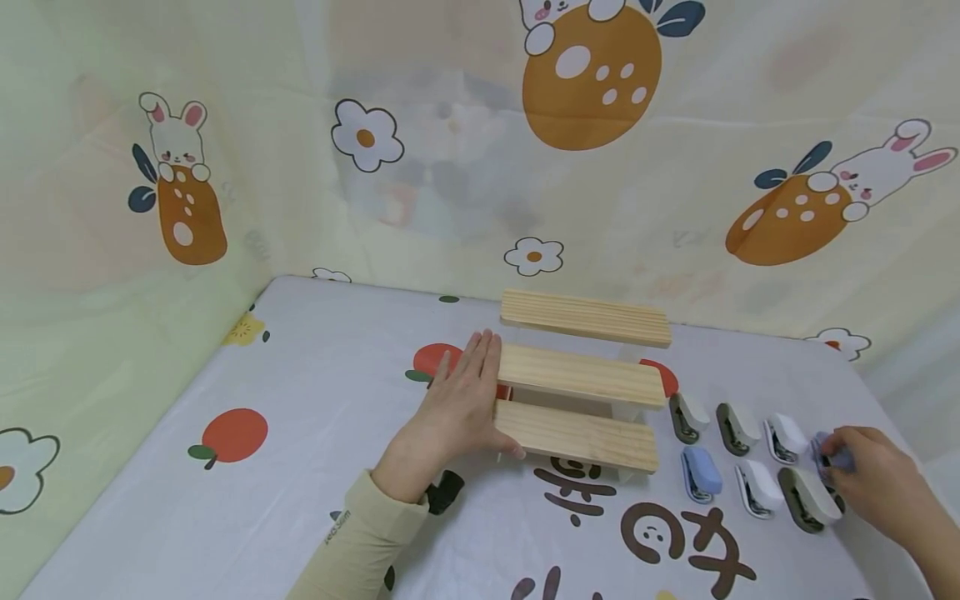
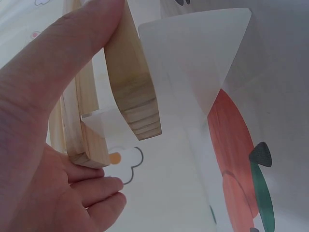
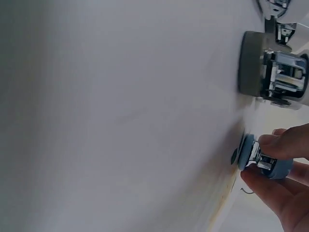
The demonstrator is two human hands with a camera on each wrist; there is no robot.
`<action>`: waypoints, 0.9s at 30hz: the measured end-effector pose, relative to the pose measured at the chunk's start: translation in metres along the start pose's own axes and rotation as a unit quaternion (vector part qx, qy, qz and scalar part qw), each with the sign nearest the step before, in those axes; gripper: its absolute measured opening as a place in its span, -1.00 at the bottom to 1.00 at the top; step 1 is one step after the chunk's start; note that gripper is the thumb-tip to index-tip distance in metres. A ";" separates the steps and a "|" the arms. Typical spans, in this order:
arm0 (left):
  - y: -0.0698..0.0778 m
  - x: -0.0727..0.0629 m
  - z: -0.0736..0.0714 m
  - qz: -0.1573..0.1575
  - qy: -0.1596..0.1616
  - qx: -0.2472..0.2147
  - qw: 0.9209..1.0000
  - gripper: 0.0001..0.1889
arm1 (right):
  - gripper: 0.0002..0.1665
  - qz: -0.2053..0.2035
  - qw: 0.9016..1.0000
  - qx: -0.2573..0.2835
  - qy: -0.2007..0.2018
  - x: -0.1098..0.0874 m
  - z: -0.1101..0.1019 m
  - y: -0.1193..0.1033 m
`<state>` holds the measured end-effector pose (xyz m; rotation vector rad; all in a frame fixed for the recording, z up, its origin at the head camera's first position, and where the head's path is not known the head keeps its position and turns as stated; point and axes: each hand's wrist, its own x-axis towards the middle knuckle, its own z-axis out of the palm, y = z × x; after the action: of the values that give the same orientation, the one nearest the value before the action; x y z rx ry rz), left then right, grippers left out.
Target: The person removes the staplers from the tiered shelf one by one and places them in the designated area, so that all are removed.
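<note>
My left hand (image 1: 467, 406) lies along the left end of a three-tier wooden rack (image 1: 581, 375). Its fingers are straight, and the thumb touches the front plank (image 1: 576, 436). In the left wrist view the thumb rests on the plank (image 2: 130, 72), beside a translucent side panel (image 2: 193, 58). At the far right my right hand (image 1: 885, 479) pinches a small blue stapler (image 3: 248, 151) between thumb and fingers, low at the table. Whether that stapler touches the cloth I cannot tell. Left of it stands a grey-and-white stapler (image 1: 810, 500).
Several more small staplers stand in two rows right of the rack, among them a blue one (image 1: 701, 473), a white one (image 1: 759, 488) and a dark-based one (image 1: 687, 417). A printed cloth (image 1: 180, 517) covers the table. Patterned curtains (image 1: 450, 192) hang behind and at the sides.
</note>
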<state>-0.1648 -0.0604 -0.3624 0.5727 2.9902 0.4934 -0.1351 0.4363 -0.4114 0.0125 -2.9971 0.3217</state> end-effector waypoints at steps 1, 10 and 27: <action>0.000 0.000 0.000 0.001 0.000 0.000 1.000 0.56 | -0.77 0.001 1.000 -0.001 -0.003 -0.001 0.000 0.001; 0.002 0.001 0.000 0.008 -0.001 -0.001 1.000 0.55 | -0.85 -0.004 1.000 -0.006 -0.012 -0.006 -0.004 -0.002; -0.008 -0.004 0.000 0.005 -0.002 -0.013 1.000 0.56 | -0.65 -0.052 0.992 0.063 0.099 -0.005 -0.049 -0.107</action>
<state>-0.1637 -0.0691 -0.3652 0.5866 2.9740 0.5312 -0.1221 0.3421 -0.3418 0.1387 -2.7645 0.4693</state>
